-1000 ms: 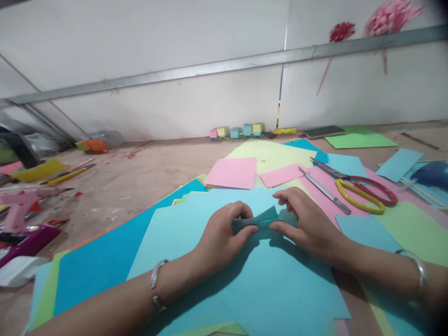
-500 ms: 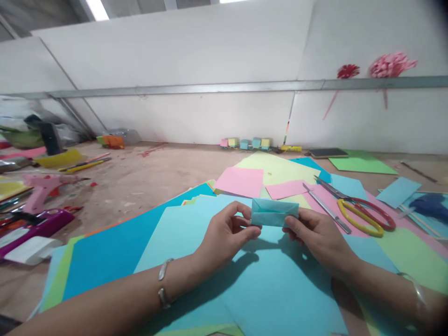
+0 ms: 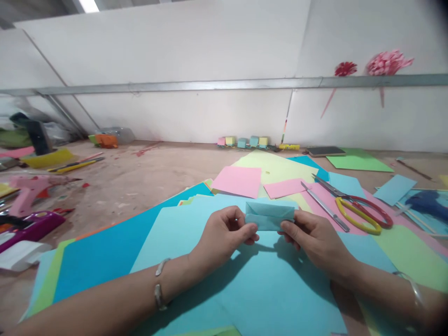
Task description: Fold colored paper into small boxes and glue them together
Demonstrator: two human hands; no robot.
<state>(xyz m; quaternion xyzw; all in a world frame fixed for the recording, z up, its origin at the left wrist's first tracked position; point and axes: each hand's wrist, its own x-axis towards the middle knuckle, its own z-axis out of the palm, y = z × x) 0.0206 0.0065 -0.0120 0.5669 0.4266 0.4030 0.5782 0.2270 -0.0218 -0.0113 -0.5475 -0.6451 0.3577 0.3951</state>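
Note:
A small folded piece of light blue paper is held up between both hands, its long side level and folded flaps showing on the face towards me. My left hand pinches its left end, thumb in front and fingers behind. At the right end, my right hand grips it between thumb and curled fingers. Below them lies a large light blue sheet, with the shadows of both hands on it.
Scissors with red and yellow handles and a craft knife rest on coloured sheets to the right. A pink glue gun and a purple tool sit at left. Small paper cubes line the wall.
My left thumb and fingers have closed on the left end of the folded paper, where they were only beside it before. The view has shifted slightly.

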